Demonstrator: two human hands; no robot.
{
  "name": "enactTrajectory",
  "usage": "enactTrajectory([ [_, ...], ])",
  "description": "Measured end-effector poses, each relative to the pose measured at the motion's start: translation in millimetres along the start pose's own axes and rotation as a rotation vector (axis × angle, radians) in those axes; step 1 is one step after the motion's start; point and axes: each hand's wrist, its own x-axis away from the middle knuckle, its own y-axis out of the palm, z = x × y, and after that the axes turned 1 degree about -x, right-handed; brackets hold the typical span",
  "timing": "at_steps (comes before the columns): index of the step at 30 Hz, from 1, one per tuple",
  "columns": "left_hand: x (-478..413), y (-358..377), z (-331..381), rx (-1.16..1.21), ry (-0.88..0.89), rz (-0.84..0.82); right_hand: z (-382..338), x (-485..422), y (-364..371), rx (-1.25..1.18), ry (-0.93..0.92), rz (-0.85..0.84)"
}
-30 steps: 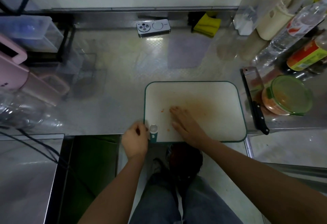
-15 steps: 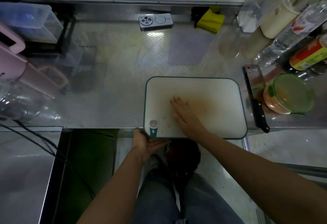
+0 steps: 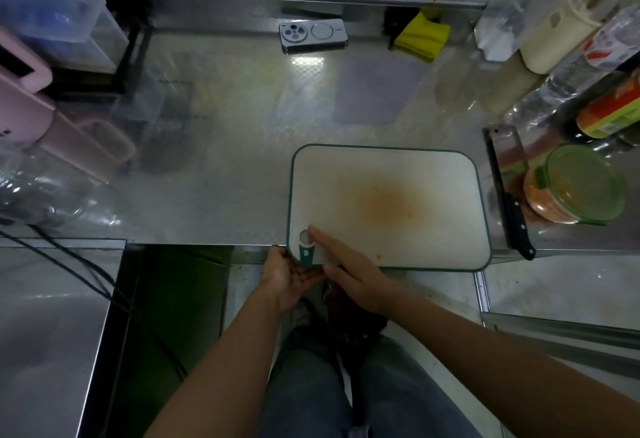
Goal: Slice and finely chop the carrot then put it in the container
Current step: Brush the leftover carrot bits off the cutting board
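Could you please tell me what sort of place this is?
Most likely a kitchen, perhaps a home one: a stained cutting board lies on a steel counter, with a cleaver and a lidded container of orange food beside it.

Worktop (image 3: 225,160) is stainless steel with a fine embossed checker texture, pretty glossy, throws back glare and blurry reflections. Cutting board (image 3: 443,174) looks like matt white plastic with a smooth green rim (orange stain mid-board). Cleaver (image 3: 507,174) has a mirror-bright metal blade and a black handle. Container (image 3: 581,185) is clear, glass or plastic I can't tell, with a translucent green plastic lid. Yellow cloth (image 3: 422,36) looks soft, phone (image 3: 313,34) glossy.
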Motion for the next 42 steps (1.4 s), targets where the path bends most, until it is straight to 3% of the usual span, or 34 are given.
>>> enactTrajectory([
  [2,-0.2,-0.6,1.4,0.011,-0.016,-0.005,-1.7,-8.3,-9.0,-0.056,0.052,0.131],
  [4,1.0,1.6,2.2,0.018,-0.03,-0.014,9.2,-13.0,-14.6,0.112,0.16,0.273],
  [7,1.1,3.0,1.4,0.022,-0.023,-0.015,9.1,-9.9,-3.4,0.351,0.119,0.12],
  [9,-1.0,1.2,0.3,0.006,-0.018,0.002,-1.0,-5.4,6.3,0.211,0.021,0.013],
  [12,-2.6,-0.9,0.9,0.015,-0.024,-0.001,-5.0,-3.1,-5.6,0.108,-0.017,0.144],
  [15,-1.8,2.1,-0.5,0.038,-0.037,-0.013,11.9,-6.2,-19.1,0.217,0.006,0.29],
  [18,-2.3,5.6,-5.1,0.074,-0.041,-0.022,22.6,2.0,-7.6,0.333,-0.019,0.128],
  [20,-5.2,5.8,-8.6,0.088,-0.041,-0.019,19.8,13.3,-0.2,0.244,-0.044,0.037],
  [23,-4.8,7.6,-11.2,0.112,-0.043,-0.031,12.5,13.0,-10.6,0.093,-0.035,0.115],
  [25,-3.7,10.1,-12.4,0.147,-0.05,-0.044,13.0,3.5,-17.2,0.129,-0.029,0.161],
  [29,-5.0,9.9,-16.2,0.145,-0.041,-0.045,14.9,10.1,-7.8,0.198,0.001,0.009],
  [34,-2.4,8.8,-16.9,0.164,-0.04,-0.05,9.2,5.4,-15.2,0.124,-0.064,0.129],
  [39,-3.4,7.0,-20.8,0.145,-0.022,-0.036,6.8,12.0,-7.5,0.121,-0.085,0.041],
  [42,-2.3,6.5,-22.7,0.167,-0.022,-0.026,5.2,9.7,-7.7,0.065,-0.081,0.111],
])
